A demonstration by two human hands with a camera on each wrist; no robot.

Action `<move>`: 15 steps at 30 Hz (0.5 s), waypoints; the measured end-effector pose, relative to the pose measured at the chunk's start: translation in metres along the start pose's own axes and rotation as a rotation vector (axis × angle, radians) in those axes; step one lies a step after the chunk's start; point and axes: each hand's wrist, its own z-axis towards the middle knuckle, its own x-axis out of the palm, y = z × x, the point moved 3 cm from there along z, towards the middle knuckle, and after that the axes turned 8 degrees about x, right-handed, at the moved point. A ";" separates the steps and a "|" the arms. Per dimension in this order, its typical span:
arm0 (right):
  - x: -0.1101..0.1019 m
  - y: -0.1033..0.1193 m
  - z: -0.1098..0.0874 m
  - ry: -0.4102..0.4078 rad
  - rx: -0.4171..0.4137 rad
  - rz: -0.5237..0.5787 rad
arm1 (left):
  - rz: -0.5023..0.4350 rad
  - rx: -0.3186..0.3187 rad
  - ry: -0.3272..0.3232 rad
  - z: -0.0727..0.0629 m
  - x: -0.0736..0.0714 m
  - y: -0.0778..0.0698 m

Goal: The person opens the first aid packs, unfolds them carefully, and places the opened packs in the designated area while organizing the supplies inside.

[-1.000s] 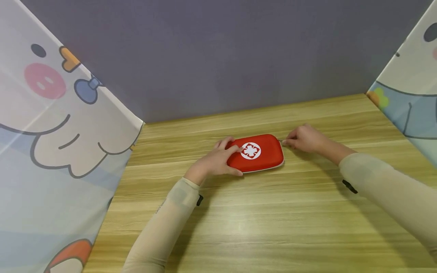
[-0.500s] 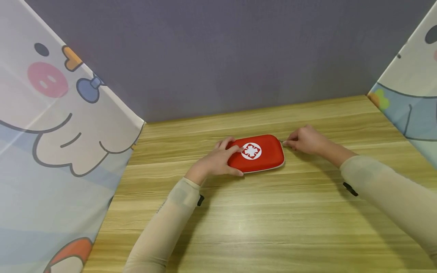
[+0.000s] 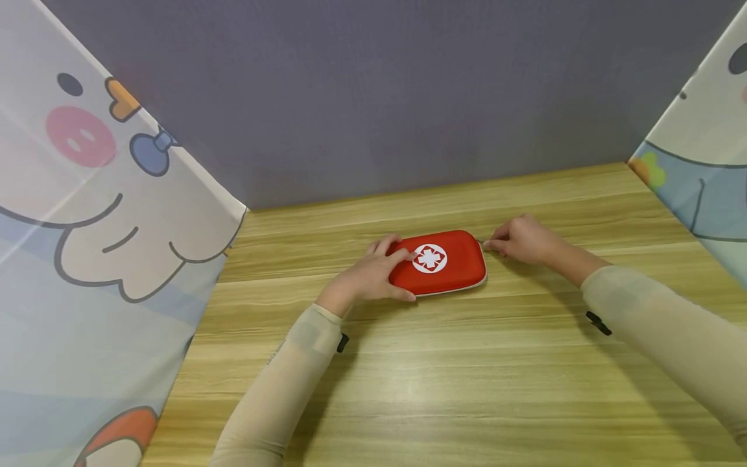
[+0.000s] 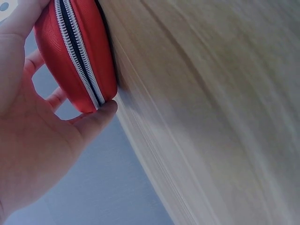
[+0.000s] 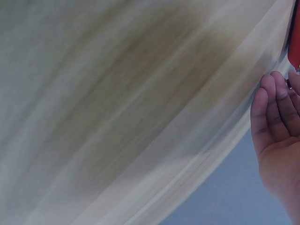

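A red first-aid case (image 3: 449, 263) with a white cross emblem lies flat on the wooden table. My left hand (image 3: 370, 272) grips its left end, fingers over the top and thumb along the near side. In the left wrist view, two rows of pale zipper teeth (image 4: 80, 56) run along the case's side with a dark strip between them. At the far right corner, my right hand (image 3: 519, 239) pinches the small zipper pull (image 3: 482, 242). The right wrist view catches only a sliver of the case (image 5: 294, 47), beside the bent fingers (image 5: 274, 101).
The wood-grain table (image 3: 443, 383) meets a grey-purple partition (image 3: 373, 97) behind the case. Cartoon-printed panels stand on the left (image 3: 128, 214) and right (image 3: 706, 143). Both forearms wear pale sleeves with a dark strap piece at the wrist.
The head view has shifted very slightly. Both hands and the case keep the same places and the same hold.
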 end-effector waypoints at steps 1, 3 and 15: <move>0.000 0.001 0.000 -0.005 -0.003 -0.003 | 0.001 0.001 0.000 0.001 0.000 0.000; -0.001 0.002 0.002 -0.016 -0.015 -0.010 | 0.003 0.002 0.001 0.001 0.000 0.000; -0.006 0.011 0.026 -0.022 -0.071 -0.078 | 0.004 -0.008 0.005 0.002 0.001 -0.001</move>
